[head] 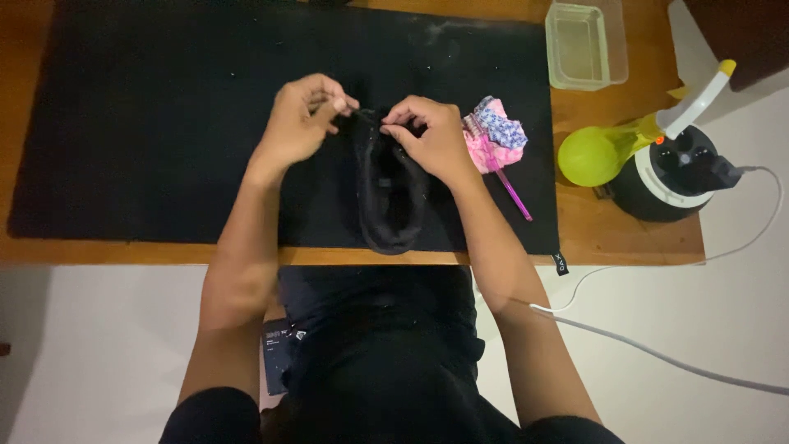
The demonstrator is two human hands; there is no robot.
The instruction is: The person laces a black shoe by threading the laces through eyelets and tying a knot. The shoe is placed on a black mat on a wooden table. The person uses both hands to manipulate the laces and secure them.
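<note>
A black shoe [388,197] lies lengthwise on a black mat [148,123], its near end at the table's front edge. My left hand [300,122] pinches something thin and dark, likely a lace, at the shoe's far end. On the same far end, my right hand [429,138] grips the upper part with its fingers curled over it. Both hands nearly touch each other above the shoe.
A pink and blue patterned cloth [496,131] and a pink brush [509,181] lie right of the shoe. A clear plastic box [585,45] stands at the back right. A green spray bottle [612,148] leans by a round black device [678,173] with a white cable [657,353].
</note>
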